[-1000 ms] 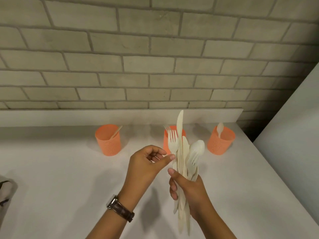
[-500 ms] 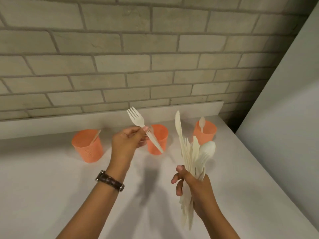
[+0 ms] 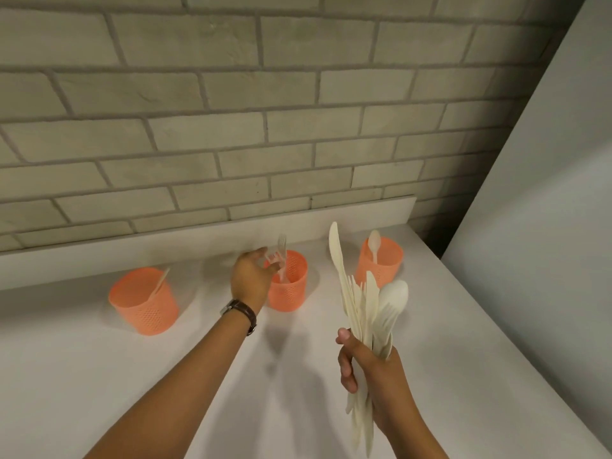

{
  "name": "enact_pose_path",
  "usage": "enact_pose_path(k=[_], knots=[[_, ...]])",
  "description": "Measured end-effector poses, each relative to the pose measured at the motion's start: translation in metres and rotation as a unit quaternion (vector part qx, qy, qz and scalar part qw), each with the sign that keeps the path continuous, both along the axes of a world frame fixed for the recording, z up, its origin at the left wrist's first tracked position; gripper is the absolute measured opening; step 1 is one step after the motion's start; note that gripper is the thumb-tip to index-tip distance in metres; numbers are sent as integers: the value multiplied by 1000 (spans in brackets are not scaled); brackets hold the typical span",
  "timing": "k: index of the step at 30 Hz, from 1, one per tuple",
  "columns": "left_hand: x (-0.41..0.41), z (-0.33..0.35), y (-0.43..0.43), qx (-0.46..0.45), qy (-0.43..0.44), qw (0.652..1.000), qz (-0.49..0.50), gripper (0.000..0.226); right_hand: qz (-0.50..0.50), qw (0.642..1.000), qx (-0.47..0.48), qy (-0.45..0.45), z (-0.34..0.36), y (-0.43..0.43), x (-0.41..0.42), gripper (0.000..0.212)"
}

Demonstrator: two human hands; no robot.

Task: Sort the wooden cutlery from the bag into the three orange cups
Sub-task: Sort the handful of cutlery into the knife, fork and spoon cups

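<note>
While at the middle cup (image 3: 288,294), left fingers (image 3: 259,252) wide; right fingers (image 3: 346,366) round cutlery bundle (image 3: 368,304).

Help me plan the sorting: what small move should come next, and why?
Probably bring the left hand over to the cutlery bundle in the right hand and pinch another piece: its fingers look spread, and the blurred fork stands in the middle cup.

Orange dot-perforated cups (image 3: 145,303), pale cream cutlery (image 3: 367,303), brown watch strap (image 3: 246,313), white counter (image 3: 99,376), grey-beige brick wall (image 3: 231,94).
</note>
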State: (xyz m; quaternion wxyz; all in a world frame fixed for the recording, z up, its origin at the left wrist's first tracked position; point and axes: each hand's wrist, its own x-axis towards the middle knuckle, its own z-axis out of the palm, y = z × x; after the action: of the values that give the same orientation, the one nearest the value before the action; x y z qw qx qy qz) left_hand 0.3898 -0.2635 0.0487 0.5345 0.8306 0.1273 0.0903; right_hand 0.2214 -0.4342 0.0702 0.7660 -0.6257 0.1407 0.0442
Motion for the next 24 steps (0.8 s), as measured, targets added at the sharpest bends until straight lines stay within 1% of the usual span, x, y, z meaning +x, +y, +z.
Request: enact_pose_path(k=[1,2,4,5,7,9,14,16,19,21,24], knots=[[-10,8,0,-16,-20,1000,4,34,2,1000,6,1,0,1,1,28],[-22,17,-1,-46,-33,998,-5,28,5,1000,11,2,0,2,3,29],[-54,36,-5,-116,-18,992,-49,14,14,1000,18,6,1,6,5,30],[-71,44,-6,-139,-3,987,-76,14,17,1000,20,7,0,9,6,30],[-103,55,-5,-155,26,980,-124,16,24,1000,17,10,0,18,8,28],[-126,60,-6,-147,35,978,-147,13,34,999,4,7,0,26,9,26],[-142,57,10,-135,4,988,-75,12,86,995,-34,-23,2,55,7,29],[-143,58,20,-140,0,989,-48,18,104,993,-39,-30,3,65,5,31],[-147,59,35,-179,22,983,-32,29,127,990,-44,-34,6,79,2,30],[-150,60,46,-198,24,979,-39,26,144,988,-46,-36,6,87,3,29],[-154,62,64,-254,8,967,-31,12,174,982,-59,-37,8,98,6,27]])
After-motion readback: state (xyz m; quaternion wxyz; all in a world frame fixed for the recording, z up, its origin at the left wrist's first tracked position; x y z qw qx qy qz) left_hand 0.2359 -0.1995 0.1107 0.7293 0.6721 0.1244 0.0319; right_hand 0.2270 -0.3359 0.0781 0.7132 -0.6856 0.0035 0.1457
